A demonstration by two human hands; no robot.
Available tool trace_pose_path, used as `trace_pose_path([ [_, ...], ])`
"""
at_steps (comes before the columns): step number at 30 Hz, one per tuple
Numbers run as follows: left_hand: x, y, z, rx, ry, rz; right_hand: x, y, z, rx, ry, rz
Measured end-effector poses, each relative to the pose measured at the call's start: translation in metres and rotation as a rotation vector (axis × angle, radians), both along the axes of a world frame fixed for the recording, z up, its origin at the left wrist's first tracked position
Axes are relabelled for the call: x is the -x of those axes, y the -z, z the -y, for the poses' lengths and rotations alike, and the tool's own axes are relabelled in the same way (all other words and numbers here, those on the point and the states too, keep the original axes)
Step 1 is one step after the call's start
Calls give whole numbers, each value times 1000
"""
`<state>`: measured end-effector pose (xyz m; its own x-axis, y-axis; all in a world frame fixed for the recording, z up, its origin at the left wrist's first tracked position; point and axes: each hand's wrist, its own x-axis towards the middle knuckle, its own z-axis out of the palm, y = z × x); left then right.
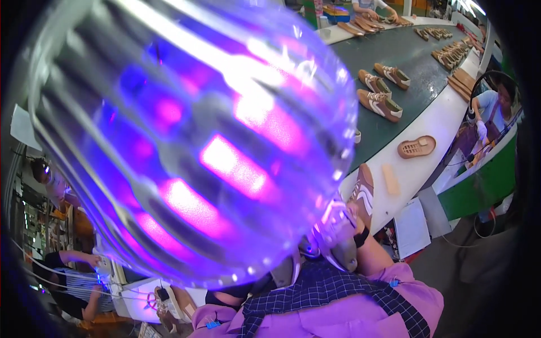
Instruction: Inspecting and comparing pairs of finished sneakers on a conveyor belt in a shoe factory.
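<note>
A large clear ribbed plastic object (203,141), glowing purple and pink inside, fills much of the view close up and is blurred. My right hand (354,215) is at its lower right edge, with its fingers partly covered and washed in purple light. Beside that hand, a brown shoe (365,188) with a white stripe lies at the white table's edge. Two dark shoes, one (342,254) below my right hand and one (286,272) further left, show in front of my checked apron. What supports them is hidden. My left hand is covered by the ribbed object.
A green conveyor belt (414,84) carries several brown shoes (380,105). On the white ledge (408,169) lie a brown sole (417,147) and a beige strip (389,179). Co-workers sit at the right, at the far end and at the left. Another shoe (164,311) is at lower left.
</note>
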<state>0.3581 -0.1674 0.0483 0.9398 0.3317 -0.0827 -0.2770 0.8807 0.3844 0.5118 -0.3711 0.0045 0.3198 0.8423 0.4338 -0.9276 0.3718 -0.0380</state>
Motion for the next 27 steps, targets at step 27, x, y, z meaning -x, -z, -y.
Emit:
trace_pose_path([
  [27,61,28,7,20,-577,-326,58,-41,-20,850,403,93],
])
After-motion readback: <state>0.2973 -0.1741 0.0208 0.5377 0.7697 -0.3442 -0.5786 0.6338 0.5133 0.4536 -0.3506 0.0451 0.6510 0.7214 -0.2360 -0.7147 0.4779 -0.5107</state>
